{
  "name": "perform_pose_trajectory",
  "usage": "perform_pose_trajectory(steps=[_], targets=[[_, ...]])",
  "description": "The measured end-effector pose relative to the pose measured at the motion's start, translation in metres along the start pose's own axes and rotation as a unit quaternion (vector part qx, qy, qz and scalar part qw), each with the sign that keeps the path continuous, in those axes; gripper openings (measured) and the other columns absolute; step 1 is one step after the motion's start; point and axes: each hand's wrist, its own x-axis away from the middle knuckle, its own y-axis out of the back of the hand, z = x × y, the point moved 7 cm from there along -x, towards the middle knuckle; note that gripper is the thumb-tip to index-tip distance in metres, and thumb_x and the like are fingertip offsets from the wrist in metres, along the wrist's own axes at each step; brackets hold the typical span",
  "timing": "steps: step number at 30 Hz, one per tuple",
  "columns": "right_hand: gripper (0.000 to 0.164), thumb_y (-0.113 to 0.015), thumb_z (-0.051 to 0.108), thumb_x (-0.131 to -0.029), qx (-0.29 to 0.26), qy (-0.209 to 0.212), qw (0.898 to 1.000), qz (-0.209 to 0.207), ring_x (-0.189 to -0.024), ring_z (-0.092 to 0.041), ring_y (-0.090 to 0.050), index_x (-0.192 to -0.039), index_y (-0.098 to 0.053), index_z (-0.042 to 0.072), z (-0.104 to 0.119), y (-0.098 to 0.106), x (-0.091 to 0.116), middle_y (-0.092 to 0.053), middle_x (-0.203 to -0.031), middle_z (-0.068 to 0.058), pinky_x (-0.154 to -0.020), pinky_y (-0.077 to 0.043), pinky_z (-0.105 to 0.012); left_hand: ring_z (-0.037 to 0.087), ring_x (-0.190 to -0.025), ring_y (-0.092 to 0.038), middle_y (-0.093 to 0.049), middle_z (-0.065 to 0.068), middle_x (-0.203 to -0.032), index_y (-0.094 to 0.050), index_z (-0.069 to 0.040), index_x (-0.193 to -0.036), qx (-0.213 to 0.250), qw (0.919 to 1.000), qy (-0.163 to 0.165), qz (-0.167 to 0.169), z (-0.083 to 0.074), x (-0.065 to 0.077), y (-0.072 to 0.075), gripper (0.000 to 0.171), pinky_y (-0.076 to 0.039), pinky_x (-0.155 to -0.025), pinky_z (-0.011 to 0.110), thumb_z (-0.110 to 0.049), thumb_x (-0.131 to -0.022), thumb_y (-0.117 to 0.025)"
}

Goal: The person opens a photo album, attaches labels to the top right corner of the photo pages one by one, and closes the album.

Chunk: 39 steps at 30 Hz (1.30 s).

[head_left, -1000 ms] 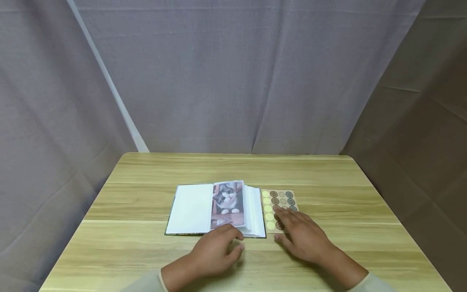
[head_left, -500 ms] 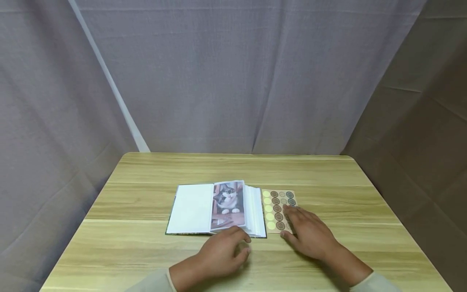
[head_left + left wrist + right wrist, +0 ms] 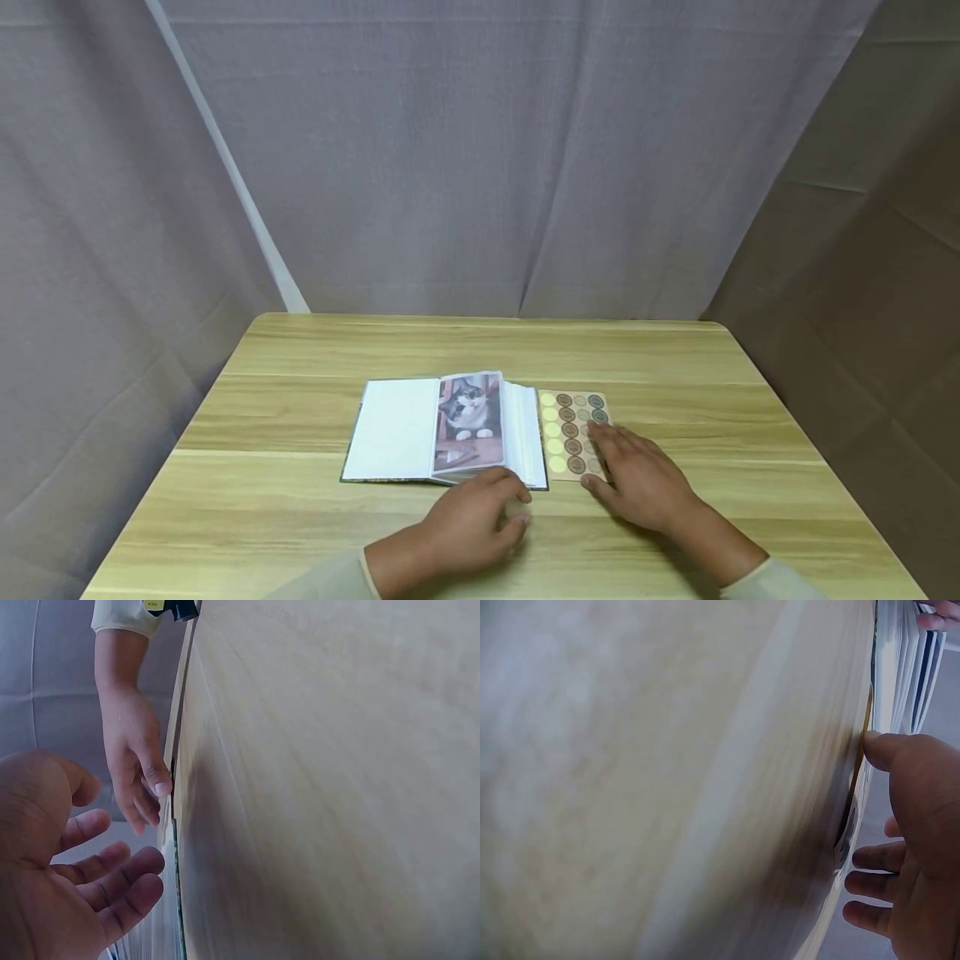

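Observation:
A photo album [image 3: 392, 429] lies spread on the table, its left inside cover white. On its right side a photo of a cat [image 3: 469, 417] tops a stack of clear-sleeved pages. My left hand [image 3: 472, 525], fingers loosely bent and holding nothing, is at the album's front edge. Right of the album is a sheet of round stickers [image 3: 555, 429], yellow, brown and dark. My right hand [image 3: 641, 482] lies over the sheet's lower right with fingers extended, hiding several stickers. In the right wrist view, the thumb [image 3: 885, 750] is by the sheet's edge.
The wooden table [image 3: 300, 533] has rounded far corners. A grey curtain [image 3: 450, 167] hangs behind it, and a darker cloth [image 3: 847, 333] is at the right side.
My left hand has slid to the right along the album's front edge. My right hand has shifted slightly right, uncovering more brown stickers. Album and sheet stay put.

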Motion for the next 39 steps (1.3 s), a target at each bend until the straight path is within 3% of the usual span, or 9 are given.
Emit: perform_pose_trajectory(steps=[6,15,23,26,30,39], targets=[[0.078,-0.071,0.046,-0.094,0.0,-0.005,1.0,0.007,-0.136,-0.046,-0.047,-0.15,-0.046,-0.003,-0.002,0.0,-0.001,-0.051,-0.149,-0.023,-0.108,-0.038,-0.061,-0.002,-0.086,-0.055,-0.065,-0.008,-0.114,-0.069,-0.019,-0.113,0.012,0.9999,0.001,0.009,-0.004,-0.005,-0.004,0.02,-0.052,-0.08,0.021,-0.031,-0.096,-0.067],[0.077,-0.073,0.043,-0.093,-0.01,-0.005,1.0,0.003,-0.131,-0.045,-0.052,-0.15,-0.046,-0.002,-0.002,0.002,-0.001,-0.054,-0.146,-0.022,-0.105,-0.041,-0.062,0.003,-0.106,-0.06,-0.067,-0.008,-0.116,-0.068,-0.018,-0.118,0.036,0.9991,0.007,0.019,-0.011,-0.013,-0.008,0.024,-0.05,-0.09,0.022,-0.03,-0.097,-0.067],[0.081,-0.077,0.042,-0.091,-0.017,-0.016,1.0,-0.004,-0.122,-0.044,-0.058,-0.151,-0.044,-0.002,-0.004,0.004,-0.002,-0.061,-0.135,-0.025,-0.101,-0.045,-0.06,-0.001,-0.075,-0.05,-0.063,-0.005,-0.097,-0.065,-0.012,-0.121,0.098,0.9933,0.046,0.04,-0.007,-0.021,-0.014,0.03,-0.049,-0.079,0.021,-0.025,-0.095,-0.069],[0.082,-0.078,0.042,-0.089,-0.016,-0.019,1.0,-0.004,-0.118,-0.043,-0.06,-0.15,-0.045,-0.002,-0.004,0.004,-0.003,-0.063,-0.13,-0.027,-0.098,-0.046,-0.06,0.002,-0.086,-0.058,-0.066,-0.002,-0.103,-0.064,-0.01,-0.123,0.11,0.9918,0.054,0.036,-0.007,-0.023,-0.015,0.032,-0.05,-0.085,0.023,-0.024,-0.095,-0.069],[0.084,-0.079,0.043,-0.088,-0.014,-0.022,1.0,-0.003,-0.114,-0.043,-0.062,-0.15,-0.044,-0.003,-0.004,0.005,-0.003,-0.065,-0.124,-0.028,-0.094,-0.049,-0.059,0.011,-0.113,-0.061,-0.068,0.004,-0.119,-0.063,-0.006,-0.128,0.11,0.9912,0.067,0.031,-0.007,-0.027,-0.016,0.039,-0.048,-0.1,0.028,-0.026,-0.095,-0.068],[0.085,-0.08,0.042,-0.088,-0.026,-0.023,0.999,-0.006,-0.111,-0.041,-0.064,-0.151,-0.043,-0.003,-0.006,0.007,-0.001,-0.066,-0.122,-0.026,-0.091,-0.052,-0.057,0.023,-0.126,-0.059,-0.063,0.014,-0.133,-0.053,-0.001,-0.14,0.136,0.9799,0.143,0.028,-0.004,-0.038,-0.023,0.055,-0.047,-0.105,0.035,-0.028,-0.095,-0.069]])
